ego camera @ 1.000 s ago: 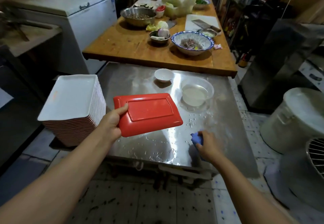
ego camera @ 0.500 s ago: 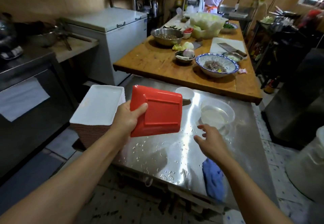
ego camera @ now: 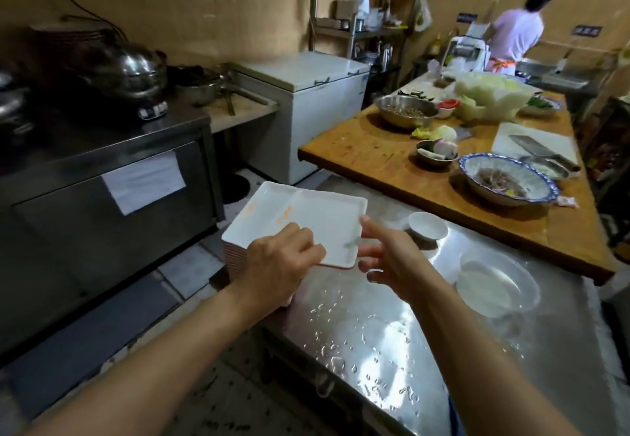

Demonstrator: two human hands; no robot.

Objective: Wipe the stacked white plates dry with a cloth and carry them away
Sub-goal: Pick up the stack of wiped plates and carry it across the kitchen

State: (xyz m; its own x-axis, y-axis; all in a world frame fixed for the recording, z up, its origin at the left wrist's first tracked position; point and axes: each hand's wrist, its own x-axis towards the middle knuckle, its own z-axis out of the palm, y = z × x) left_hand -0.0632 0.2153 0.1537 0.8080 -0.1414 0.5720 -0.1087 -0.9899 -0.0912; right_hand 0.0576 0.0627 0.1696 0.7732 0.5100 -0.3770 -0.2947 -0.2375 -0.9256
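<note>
I am now setting the plate, white face up again after showing its red back a moment ago, onto the stack of plates, my left hand pinching its near edge while my right hand, having dropped the cloth, is hovering spread and empty. The stack is standing at the left end of the wet steel table, and beyond it the wooden table is carrying bowls of food.

Wet steel table lay open between the plate stack at its left corner and a clear bowl at right. A small white dish stood behind; the wooden table blocked beyond.
</note>
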